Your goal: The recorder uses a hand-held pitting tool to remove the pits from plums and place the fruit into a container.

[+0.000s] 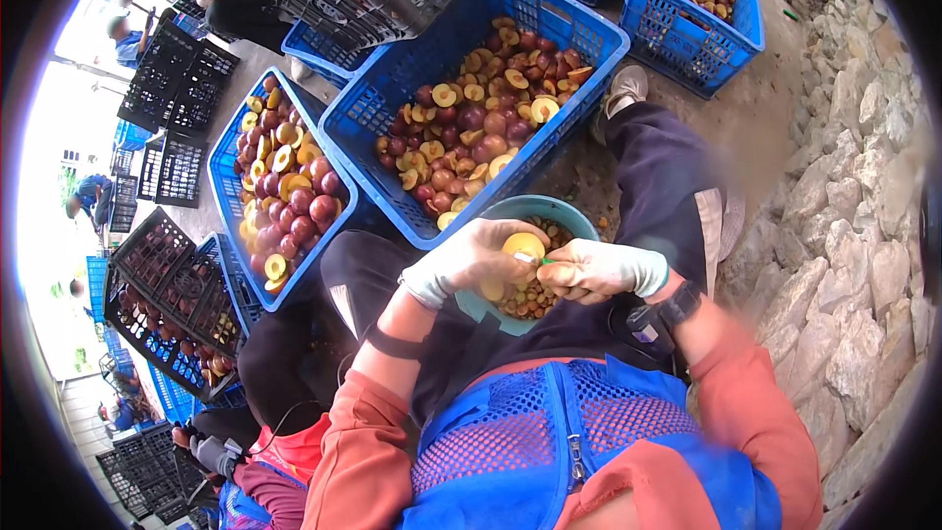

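Note:
My left hand [481,260], in a pale work glove, pinches a halved plum [525,245] with its yellow cut face turned up. In my gloved right hand [599,270] is a small green-handled tool [548,261], its pale tip touching the fruit; fingers hide most of it, so its exact kind cannot be made out. Both hands are close together above a teal bucket [557,207] between my legs, which holds many brown plum stones [535,300].
Beyond the bucket stands a large blue crate [343,128] of halved plums. A smaller blue crate [220,185] of plums is to its left, another blue crate [695,59] at the far right. Black crates [167,162] and a co-worker's gloved hand [214,455] are at left; rocks [844,314] line the right.

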Tool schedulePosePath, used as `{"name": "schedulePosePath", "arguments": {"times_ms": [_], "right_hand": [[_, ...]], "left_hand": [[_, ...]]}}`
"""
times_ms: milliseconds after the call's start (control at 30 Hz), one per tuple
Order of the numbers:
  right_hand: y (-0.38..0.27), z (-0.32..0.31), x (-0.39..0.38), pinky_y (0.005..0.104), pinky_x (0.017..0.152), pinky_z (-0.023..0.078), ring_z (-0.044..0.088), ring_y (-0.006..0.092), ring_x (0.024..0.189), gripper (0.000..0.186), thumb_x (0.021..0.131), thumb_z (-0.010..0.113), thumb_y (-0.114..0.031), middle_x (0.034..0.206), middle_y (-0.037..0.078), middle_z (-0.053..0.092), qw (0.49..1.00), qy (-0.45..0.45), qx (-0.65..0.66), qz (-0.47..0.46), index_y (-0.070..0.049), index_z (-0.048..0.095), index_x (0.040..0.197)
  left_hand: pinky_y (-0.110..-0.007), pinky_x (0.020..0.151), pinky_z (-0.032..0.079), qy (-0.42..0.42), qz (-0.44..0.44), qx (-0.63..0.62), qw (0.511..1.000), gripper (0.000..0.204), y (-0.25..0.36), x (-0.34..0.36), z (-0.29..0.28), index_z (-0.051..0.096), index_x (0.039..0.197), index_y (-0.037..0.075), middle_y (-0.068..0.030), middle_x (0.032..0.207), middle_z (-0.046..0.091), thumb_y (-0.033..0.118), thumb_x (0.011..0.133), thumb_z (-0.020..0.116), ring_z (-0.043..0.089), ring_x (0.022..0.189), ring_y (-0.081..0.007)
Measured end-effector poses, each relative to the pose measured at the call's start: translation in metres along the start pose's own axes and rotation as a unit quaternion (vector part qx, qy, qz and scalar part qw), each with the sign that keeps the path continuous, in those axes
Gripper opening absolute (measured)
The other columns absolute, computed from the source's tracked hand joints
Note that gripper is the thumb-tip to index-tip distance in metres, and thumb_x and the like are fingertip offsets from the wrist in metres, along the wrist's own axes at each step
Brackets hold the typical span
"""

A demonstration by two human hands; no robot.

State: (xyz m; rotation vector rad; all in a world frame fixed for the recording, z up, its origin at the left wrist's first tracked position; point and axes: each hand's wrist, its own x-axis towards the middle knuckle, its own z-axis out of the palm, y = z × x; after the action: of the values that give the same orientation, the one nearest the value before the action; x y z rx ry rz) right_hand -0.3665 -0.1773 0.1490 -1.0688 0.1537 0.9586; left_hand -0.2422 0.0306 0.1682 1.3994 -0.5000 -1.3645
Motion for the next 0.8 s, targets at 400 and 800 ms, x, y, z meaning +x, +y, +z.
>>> {"name": "schedulePosePath", "arguments": {"times_ms": [400, 800], "right_hand": [[0.012, -0.012, -0.009, 0.0203, 0.035, 0.018, 0.028, 0.0016, 0.042, 0.043, 0.106, 0.050, -0.043, 0.059, -0.008, 0.033, 0.963, -0.170, 0.211, -0.008, -0.013, 0.048, 0.075], [0.027, -0.037, 0.004, 0.0292, 0.052, 0.042, 0.055, 0.0104, 0.061, 0.042, 0.103, 0.057, -0.042, 0.066, 0.002, 0.053, 0.883, 0.135, -0.450, -0.015, -0.004, 0.061, 0.086]], "left_hand": [[-0.027, 0.085, 0.051, 0.027, 0.054, -0.054, 0.997, 0.048, 0.013, -0.003, 0.024, 0.063, 0.126, 0.001, -0.0037, 0.107, 0.067, 0.017, 0.083, 0.077, 0.062, 0.092, -0.0116], [-0.036, 0.068, 0.053, 0.261, 0.070, 0.558, 0.784, 0.052, -0.016, 0.016, 0.018, 0.060, 0.095, 0.007, -0.0073, 0.079, 0.066, 0.040, 0.067, 0.089, 0.067, 0.075, -0.0274]]}}
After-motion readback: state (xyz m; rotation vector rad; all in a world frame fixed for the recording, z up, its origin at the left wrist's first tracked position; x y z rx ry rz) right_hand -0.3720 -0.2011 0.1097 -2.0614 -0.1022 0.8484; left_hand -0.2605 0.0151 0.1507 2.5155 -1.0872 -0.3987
